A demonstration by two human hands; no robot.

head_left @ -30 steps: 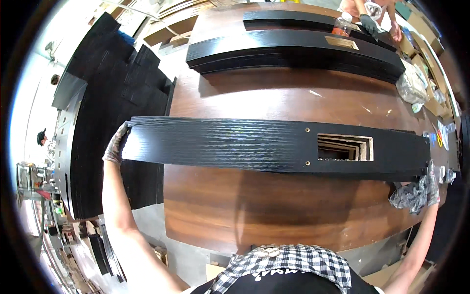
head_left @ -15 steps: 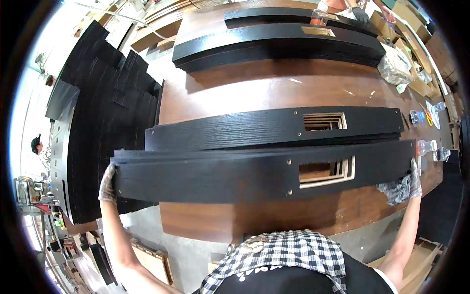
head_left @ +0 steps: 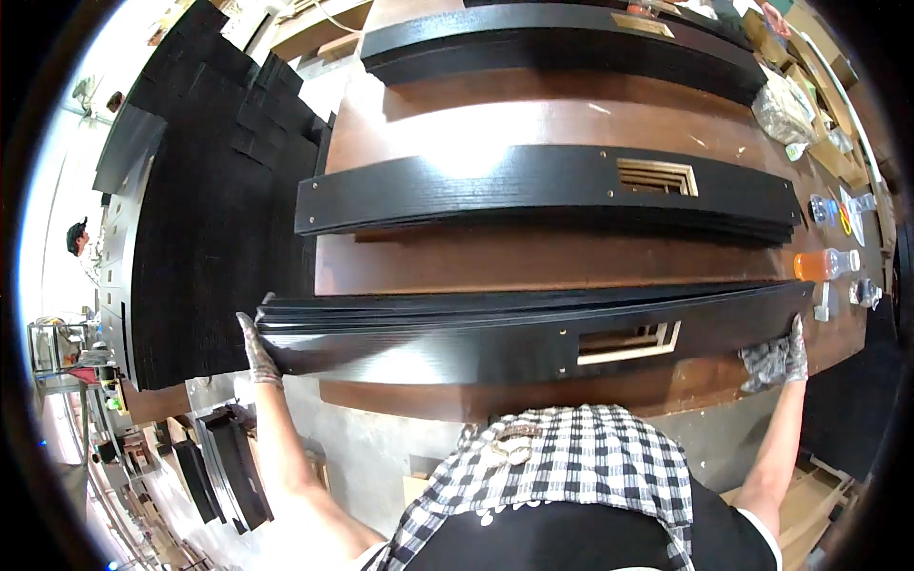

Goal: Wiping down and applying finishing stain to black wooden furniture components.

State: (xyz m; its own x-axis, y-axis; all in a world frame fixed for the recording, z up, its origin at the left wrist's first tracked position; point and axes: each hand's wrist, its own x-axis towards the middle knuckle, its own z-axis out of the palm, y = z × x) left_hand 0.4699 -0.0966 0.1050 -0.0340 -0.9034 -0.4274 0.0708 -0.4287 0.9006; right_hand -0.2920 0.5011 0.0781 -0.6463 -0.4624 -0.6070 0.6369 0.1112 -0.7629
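Note:
A stack of long black boards (head_left: 457, 357) lies across the near side of the table, its boards fanned out at the left end. A rectangular cutout with pale wood edges shows in its front board. My left hand (head_left: 259, 350), gloved, is at the stack's left end with its fingers stretched apart. At the right end, my gloved right hand (head_left: 798, 354) has its thumb up beside the boards and a crumpled grey rag (head_left: 764, 366) bunched in it; its lower fingers are partly hidden. Beyond lies a second stack of similar black boards (head_left: 457, 190).
More black boards (head_left: 562, 33) rest farther back on the brown table (head_left: 409, 271). Tall piles of black panels (head_left: 219, 219) stand at the left. Bottles, including one with orange liquid (head_left: 819, 265), scissors (head_left: 844, 219) and a plastic-wrapped bundle (head_left: 785, 112) sit along the right.
The near stack has come toward me, and a gap has opened between it and the second stack. Its boards have fanned out at the left. My left hand's fingers have spread. The view has shifted.

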